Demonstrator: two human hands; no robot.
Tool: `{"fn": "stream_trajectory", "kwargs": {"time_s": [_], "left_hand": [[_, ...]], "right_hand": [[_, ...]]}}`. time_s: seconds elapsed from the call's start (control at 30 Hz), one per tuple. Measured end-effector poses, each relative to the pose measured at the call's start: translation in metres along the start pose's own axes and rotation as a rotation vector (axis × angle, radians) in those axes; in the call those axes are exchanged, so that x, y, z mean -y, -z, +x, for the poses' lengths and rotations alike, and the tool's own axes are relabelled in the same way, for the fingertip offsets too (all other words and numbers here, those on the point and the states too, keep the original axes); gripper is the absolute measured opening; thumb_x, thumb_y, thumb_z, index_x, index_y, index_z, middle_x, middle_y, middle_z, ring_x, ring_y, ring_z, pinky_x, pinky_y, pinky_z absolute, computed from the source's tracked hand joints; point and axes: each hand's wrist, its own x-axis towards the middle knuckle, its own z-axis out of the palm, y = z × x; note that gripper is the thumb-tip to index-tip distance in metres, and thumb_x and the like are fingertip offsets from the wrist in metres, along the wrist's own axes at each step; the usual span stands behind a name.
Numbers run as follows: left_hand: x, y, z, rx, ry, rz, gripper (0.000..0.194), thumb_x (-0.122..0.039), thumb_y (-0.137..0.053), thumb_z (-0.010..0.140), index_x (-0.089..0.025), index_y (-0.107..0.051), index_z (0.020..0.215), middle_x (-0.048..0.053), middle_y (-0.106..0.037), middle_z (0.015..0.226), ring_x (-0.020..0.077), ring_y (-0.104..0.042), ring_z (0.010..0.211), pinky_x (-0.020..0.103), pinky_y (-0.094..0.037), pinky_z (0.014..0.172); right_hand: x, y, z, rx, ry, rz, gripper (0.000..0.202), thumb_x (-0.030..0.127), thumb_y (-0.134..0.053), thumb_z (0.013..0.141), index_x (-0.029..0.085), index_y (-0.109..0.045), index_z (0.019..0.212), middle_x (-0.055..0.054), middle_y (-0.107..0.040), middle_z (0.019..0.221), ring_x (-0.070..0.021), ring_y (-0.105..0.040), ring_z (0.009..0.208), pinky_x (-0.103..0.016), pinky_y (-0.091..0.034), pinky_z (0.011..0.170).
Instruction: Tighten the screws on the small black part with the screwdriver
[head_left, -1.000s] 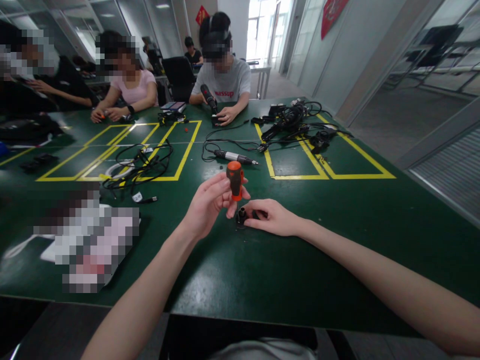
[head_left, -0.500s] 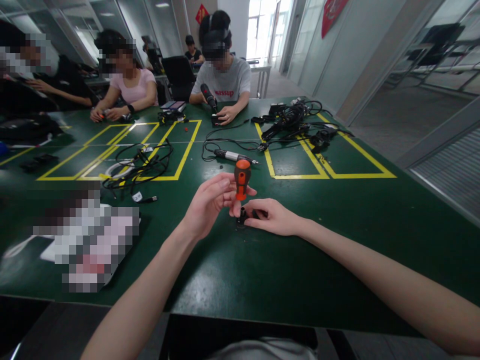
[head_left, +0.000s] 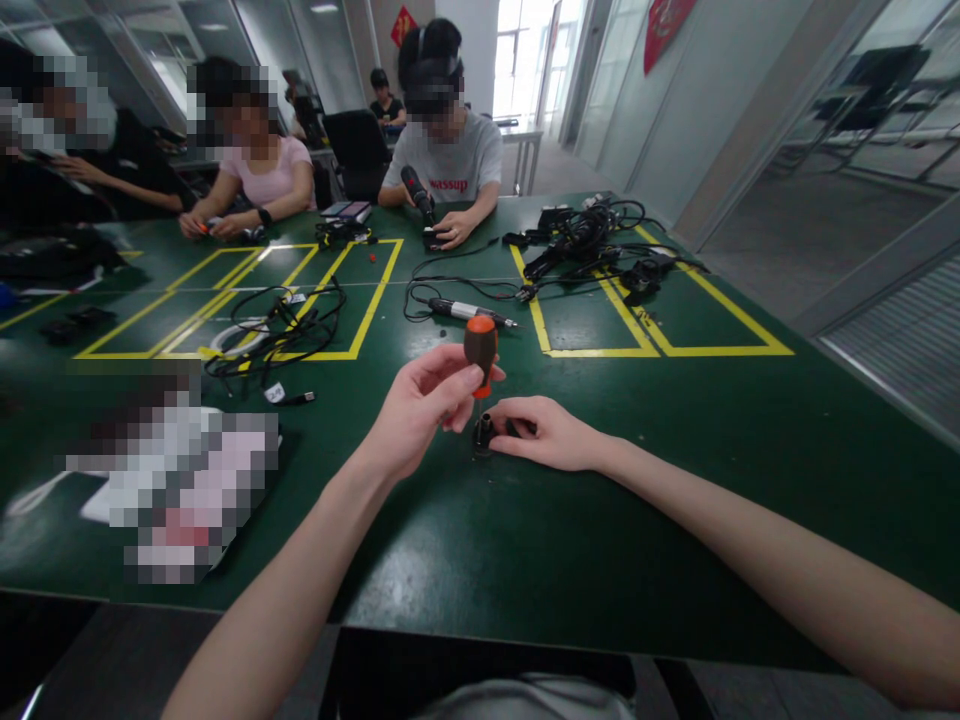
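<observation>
My left hand [head_left: 431, 405] is closed round the handle of a stubby screwdriver [head_left: 481, 350], orange and dark grey, held upright with its shaft pointing down. Below the handle, the shaft reaches a small black part [head_left: 484, 436] lying on the green table. My right hand [head_left: 544, 432] rests on the table with its thumb and fingers pinching that part from the right side. What kind of part it is, I cannot make out. The screwdriver's tip is hard to see against the dark part.
Beyond my hands lies a silver-and-black corded electric screwdriver [head_left: 465, 312]. Tangled cables [head_left: 281, 335] lie to the left, and a bigger black cable heap [head_left: 589, 235] at the back right. Across the table [head_left: 637, 560] a person [head_left: 450, 160] works with a power driver.
The screwdriver handle has turned and shifted slightly left; my left thumb now presses across it, where my fingers were looser before. My right hand keeps its place on the black part.
</observation>
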Motion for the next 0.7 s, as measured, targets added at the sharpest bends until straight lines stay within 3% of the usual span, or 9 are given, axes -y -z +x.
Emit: {"fn": "stream_trajectory", "kwargs": {"time_s": [0.27, 0.5, 0.7], "left_hand": [[0.0004, 0.0027, 0.0008, -0.030, -0.038, -0.005, 0.036, -0.035, -0.093, 0.070, -0.017, -0.074, 0.096, 0.005, -0.079, 0.085, 0.0105, -0.062, 0.066, 0.018, -0.040, 0.051], [0.0042, -0.0016, 0.0001, -0.100, -0.144, 0.097, 0.036, -0.032, -0.095, 0.067, -0.017, -0.073, 0.091, 0.002, -0.077, 0.083, 0.0109, -0.064, 0.068, 0.024, -0.053, 0.067], [0.0084, -0.0031, -0.0012, -0.143, -0.302, 0.289, 0.037, -0.035, -0.094, 0.070, -0.018, -0.067, 0.089, -0.001, -0.071, 0.081, 0.0099, -0.061, 0.067, 0.022, -0.050, 0.063]], "right_hand": [[0.0009, 0.0006, 0.0004, 0.008, 0.004, 0.002, 0.034, 0.047, -0.067, 0.096, 0.017, -0.072, 0.110, 0.000, -0.066, 0.081, -0.0114, -0.048, 0.061, -0.026, -0.037, 0.062], [-0.0001, 0.0000, -0.0001, 0.004, 0.012, 0.000, 0.032, 0.046, -0.068, 0.096, 0.016, -0.072, 0.107, 0.000, -0.064, 0.080, -0.0113, -0.047, 0.061, -0.026, -0.036, 0.062], [-0.0009, -0.0008, -0.0004, -0.004, 0.017, 0.011, 0.032, 0.046, -0.067, 0.096, 0.016, -0.072, 0.107, 0.001, -0.062, 0.078, -0.0109, -0.045, 0.060, -0.026, -0.035, 0.061]]}}
